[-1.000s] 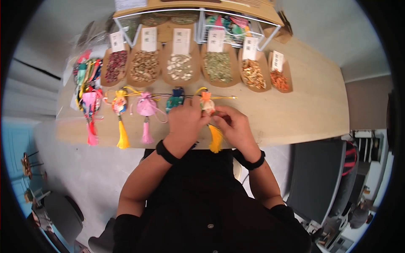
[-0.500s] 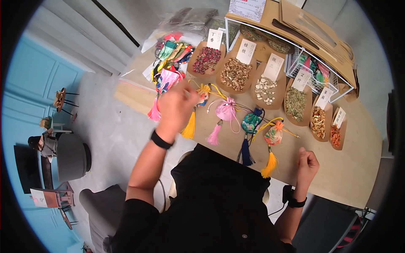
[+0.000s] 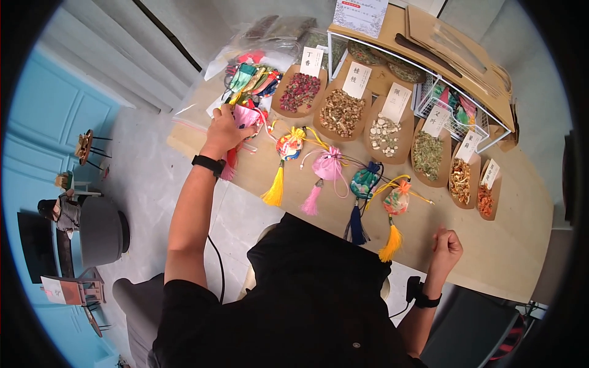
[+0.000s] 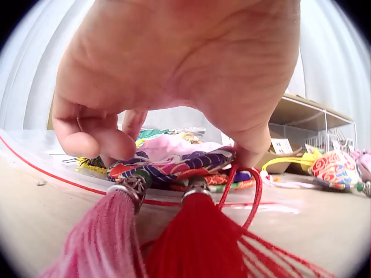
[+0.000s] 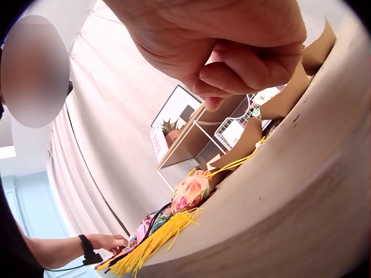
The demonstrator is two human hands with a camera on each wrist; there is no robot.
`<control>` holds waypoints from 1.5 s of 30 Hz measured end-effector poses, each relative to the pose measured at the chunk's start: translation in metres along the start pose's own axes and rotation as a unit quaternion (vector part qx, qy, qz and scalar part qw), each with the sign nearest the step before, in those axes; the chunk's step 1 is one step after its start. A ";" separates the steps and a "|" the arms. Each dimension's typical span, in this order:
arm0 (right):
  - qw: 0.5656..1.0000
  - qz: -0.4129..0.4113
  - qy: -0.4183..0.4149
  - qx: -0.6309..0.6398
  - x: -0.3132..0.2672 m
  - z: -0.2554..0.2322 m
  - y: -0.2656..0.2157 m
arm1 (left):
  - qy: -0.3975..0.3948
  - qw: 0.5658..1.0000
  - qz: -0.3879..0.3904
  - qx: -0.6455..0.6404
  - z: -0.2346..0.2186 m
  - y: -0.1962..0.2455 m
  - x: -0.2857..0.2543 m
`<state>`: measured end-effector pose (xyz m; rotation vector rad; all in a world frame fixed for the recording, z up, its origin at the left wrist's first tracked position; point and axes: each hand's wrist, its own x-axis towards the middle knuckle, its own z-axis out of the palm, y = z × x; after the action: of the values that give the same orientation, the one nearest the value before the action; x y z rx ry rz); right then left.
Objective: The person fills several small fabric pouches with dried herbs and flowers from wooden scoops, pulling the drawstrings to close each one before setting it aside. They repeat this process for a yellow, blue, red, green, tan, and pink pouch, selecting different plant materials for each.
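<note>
At the table's left end my left hand (image 3: 224,130) reaches over drawstring sachets, its fingers and thumb at opposite sides of a pink sachet (image 3: 246,115). In the left wrist view a pink tassel (image 4: 104,237) and a red tassel (image 4: 194,237) hang toward the camera below a purple-patterned edge (image 4: 197,165). The palm hides part of the fabric. My right hand (image 3: 446,248) is near the front edge on the right, fingers curled, with nothing seen in it. Nearest to it lies an orange floral sachet (image 3: 397,199) with a yellow tassel (image 3: 391,242).
Three more tasselled sachets lie in a row: patterned yellow (image 3: 289,145), pink (image 3: 327,164) and green (image 3: 364,182). Behind them stand several paper trays of dried herbs, including red buds (image 3: 300,92), with labels. A heap of colourful sachets (image 3: 251,83) rests on a plastic bag. A shelf (image 3: 429,58) stands behind.
Both hands left the orange sachet at the right of the row. My left hand moved left to the pink sachet; my right hand drew aside to the right. The head view turned left.
</note>
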<state>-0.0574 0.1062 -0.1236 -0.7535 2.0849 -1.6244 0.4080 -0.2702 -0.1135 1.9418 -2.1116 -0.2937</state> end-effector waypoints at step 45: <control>0.993 -0.060 -0.099 0.026 -0.008 0.054 -0.041 | 0.178 0.976 0.128 0.001 -0.020 0.004 -0.026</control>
<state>-0.0113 0.0626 -0.0979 -0.9958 1.8827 -1.5881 0.4124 -0.2434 -0.0945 1.5565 -2.0813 0.1031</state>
